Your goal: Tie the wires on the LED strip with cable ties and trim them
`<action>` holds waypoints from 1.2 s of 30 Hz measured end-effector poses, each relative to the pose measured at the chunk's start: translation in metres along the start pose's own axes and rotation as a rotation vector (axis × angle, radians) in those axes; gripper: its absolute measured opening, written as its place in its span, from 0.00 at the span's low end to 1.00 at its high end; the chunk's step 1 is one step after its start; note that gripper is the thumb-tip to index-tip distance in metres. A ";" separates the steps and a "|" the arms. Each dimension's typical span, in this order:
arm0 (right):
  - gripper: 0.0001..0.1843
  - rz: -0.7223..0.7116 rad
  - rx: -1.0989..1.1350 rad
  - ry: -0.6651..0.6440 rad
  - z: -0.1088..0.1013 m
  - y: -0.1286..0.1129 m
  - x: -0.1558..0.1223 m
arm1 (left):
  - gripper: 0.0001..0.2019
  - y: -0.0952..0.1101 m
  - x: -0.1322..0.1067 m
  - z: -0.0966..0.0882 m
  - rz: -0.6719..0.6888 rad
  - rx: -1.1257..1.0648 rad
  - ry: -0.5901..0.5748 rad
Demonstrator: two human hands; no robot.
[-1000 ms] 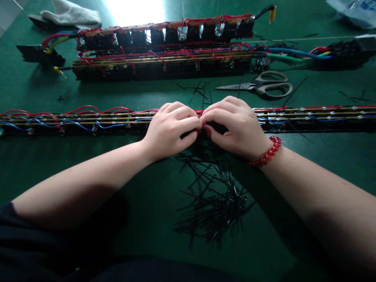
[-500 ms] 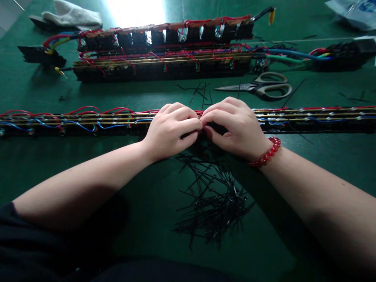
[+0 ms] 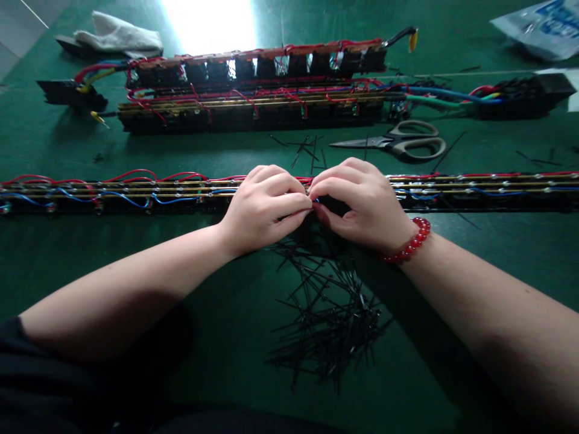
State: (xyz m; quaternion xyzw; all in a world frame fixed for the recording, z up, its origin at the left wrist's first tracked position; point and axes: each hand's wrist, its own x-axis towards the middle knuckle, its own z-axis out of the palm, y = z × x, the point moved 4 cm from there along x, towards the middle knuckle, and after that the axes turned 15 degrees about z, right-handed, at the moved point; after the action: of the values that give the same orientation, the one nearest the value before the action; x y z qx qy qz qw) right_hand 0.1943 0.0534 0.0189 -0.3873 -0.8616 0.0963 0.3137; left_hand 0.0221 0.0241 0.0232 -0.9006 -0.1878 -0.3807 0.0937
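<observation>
A long black strip with brass rods and red and blue wires runs across the table from edge to edge. Over its middle, my left hand is closed, thumb and fingers pinched together. My right hand, with a red bead bracelet at the wrist, is pinched too, its fingertips meeting those of the left. Whatever lies between the fingertips is too small and covered to make out. Just below the hands spreads a loose pile of thin black cable ties.
Scissors lie beyond the strip, near a few scattered black ties. Farther back are two shorter wired assemblies with cables and black connectors. A white glove rests at the back left, a plastic bag at the back right.
The whole view has shifted slightly, so things sit a little lower in it. Both hands stay pinched at the same spot on the strip, with small finger movements.
</observation>
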 end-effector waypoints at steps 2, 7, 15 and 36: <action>0.05 0.008 0.008 -0.008 0.000 0.000 0.000 | 0.07 0.001 0.000 -0.001 0.006 0.014 0.015; 0.05 0.013 0.013 -0.010 -0.001 -0.001 0.001 | 0.09 0.003 0.001 -0.001 0.023 0.046 0.026; 0.05 0.012 0.018 -0.032 -0.002 -0.001 0.001 | 0.08 0.003 0.002 -0.001 0.067 0.049 0.033; 0.05 0.069 0.020 -0.027 0.000 0.000 0.002 | 0.11 0.005 0.002 0.001 0.053 -0.004 -0.069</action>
State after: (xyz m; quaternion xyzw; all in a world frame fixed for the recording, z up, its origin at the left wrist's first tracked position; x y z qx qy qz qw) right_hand 0.1930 0.0544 0.0196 -0.4121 -0.8509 0.1207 0.3025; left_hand 0.0259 0.0208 0.0234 -0.9181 -0.1663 -0.3471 0.0952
